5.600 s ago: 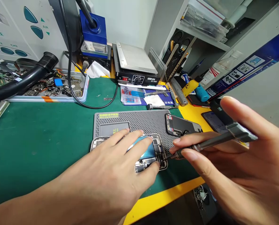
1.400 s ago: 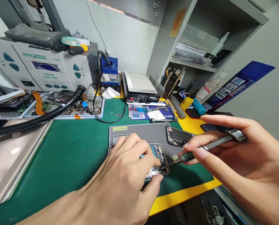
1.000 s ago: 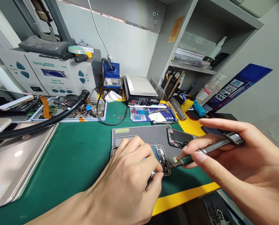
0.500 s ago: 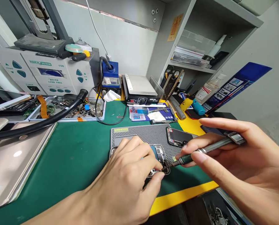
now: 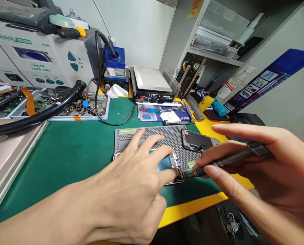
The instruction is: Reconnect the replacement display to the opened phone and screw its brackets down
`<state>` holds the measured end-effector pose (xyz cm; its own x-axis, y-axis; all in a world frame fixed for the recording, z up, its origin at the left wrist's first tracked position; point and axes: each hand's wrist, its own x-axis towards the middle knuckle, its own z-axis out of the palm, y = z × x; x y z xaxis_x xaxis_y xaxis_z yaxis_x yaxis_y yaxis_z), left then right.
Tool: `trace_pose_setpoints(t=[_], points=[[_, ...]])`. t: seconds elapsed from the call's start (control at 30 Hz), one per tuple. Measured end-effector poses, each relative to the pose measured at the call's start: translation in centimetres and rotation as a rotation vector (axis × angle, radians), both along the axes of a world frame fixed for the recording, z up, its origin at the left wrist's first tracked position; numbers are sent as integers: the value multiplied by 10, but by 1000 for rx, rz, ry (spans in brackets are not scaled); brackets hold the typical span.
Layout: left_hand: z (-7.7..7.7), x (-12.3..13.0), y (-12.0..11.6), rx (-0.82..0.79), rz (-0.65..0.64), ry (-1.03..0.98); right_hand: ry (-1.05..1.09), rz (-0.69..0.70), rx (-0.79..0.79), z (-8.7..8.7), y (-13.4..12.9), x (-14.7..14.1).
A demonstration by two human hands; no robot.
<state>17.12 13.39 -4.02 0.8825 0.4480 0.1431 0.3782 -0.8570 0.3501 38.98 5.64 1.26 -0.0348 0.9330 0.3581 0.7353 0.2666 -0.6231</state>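
The left hand (image 5: 131, 183) is now spreading wide over the opened phone (image 5: 164, 164), unclasped; the right hand (image 5: 274, 177) is still pinching the screwdriver (image 5: 233, 158).

Hands: I count two, the left hand (image 5: 135, 185) and the right hand (image 5: 254, 170).
Opened phone (image 5: 164, 165): one, at the near edge of the grey pad (image 5: 164, 132).
Grey pad: one.
Screen panel (image 5: 196, 140): one, at the pad's right edge.
Screwdrivers: I make out two, a dark screwdriver (image 5: 230, 159) in the right hand and a slim screwdriver (image 5: 177, 123) beyond the pad's far edge.
Toothbrush (image 5: 159, 103): one, toward the far edge of the green surface (image 5: 65, 149).
Bottles: I see two, a yellow bottle (image 5: 208, 99) and a clear bottle (image 5: 236, 86), by the surface's far right corner.
Parts tray (image 5: 95, 118): one, at the surface's far left corner.
Oval buttons (image 5: 50, 81): I see three.
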Motion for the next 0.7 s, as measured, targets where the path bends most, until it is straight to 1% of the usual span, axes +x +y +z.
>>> trace_pose_setpoints(t=[0.1,0.27,0.37,0.43,0.53,0.7], points=[[2,0,2,-42,38,-24,-20,29,-25,1,1,-1],[0,-2,2,-85,43,-52,1,-40,-3,5,5,2],[-1,-3,2,-92,45,-71,-15,-91,24,2,7,5],[-2,-3,2,-82,48,-83,-39,-116,67,-4,8,7],[-4,-3,4,-52,50,-93,-25,-117,90,-11,6,10],[-11,-3,5,42,49,-141,-1,-76,105,-14,4,11]])
